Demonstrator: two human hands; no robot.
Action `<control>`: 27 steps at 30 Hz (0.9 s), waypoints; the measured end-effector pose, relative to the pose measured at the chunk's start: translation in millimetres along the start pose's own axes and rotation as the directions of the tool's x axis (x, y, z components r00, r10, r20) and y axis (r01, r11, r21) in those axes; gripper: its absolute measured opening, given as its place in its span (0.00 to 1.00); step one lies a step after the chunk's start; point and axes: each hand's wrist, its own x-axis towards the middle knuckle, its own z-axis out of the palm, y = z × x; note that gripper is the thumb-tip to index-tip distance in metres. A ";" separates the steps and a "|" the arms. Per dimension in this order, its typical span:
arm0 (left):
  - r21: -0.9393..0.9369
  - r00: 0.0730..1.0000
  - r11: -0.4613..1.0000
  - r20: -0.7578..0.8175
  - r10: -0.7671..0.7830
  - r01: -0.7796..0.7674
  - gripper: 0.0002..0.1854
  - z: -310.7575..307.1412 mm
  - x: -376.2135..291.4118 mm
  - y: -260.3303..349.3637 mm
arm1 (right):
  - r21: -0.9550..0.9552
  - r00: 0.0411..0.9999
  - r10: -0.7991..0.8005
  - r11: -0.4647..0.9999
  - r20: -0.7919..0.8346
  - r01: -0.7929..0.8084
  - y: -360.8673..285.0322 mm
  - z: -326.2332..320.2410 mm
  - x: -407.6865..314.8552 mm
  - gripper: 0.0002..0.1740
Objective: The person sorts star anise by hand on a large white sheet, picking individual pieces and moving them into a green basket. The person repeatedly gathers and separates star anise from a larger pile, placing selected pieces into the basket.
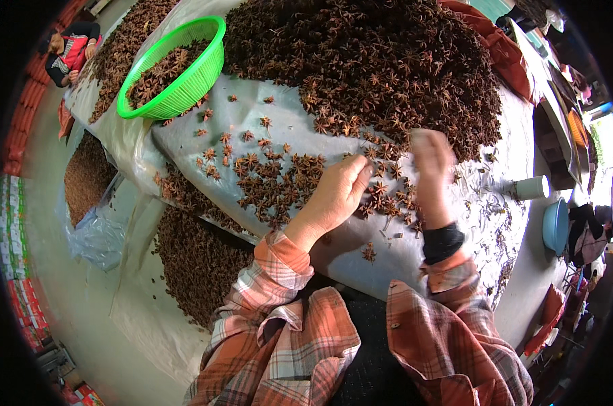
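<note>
A large dark heap of star anise [387,66] covers the far part of a table spread with pale plastic sheeting [286,106]. My left hand [337,190] is over the sheeting with its fingers curled, at the right side of a smaller group of star anise [281,182]. Whether anything is in those fingers is hidden. My right hand [432,160] is blurred by motion near the heap's front edge, and its grip is not clear. Between the hands lie loose star anise pods [380,195]. One single pod [369,252] rests closer to me.
A green plastic basket [184,96] holding star anise stands at the left. Stems and fragments [489,208] are strewn at right, near a white cup [532,188]. More star anise [194,269] lies lower left. Another person [75,51] is at the far left.
</note>
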 end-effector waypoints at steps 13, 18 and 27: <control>0.198 0.885 0.979 -0.462 0.049 0.049 0.02 -35.8 -29.5 -28.3 | -0.374 0.693 -0.599 0.583 0.401 0.721 14.0 144.5 76.2 0.14; -0.139 0.915 0.988 -0.386 -0.119 0.069 0.26 -24.2 -22.1 -17.2 | 0.237 0.946 -0.199 0.962 0.257 0.138 -17.6 100.9 32.9 0.05; -0.355 0.972 0.930 0.236 -0.007 0.093 0.09 37.0 -20.8 35.5 | 0.723 0.885 0.454 0.578 0.102 -0.379 -23.8 -46.2 -82.7 0.03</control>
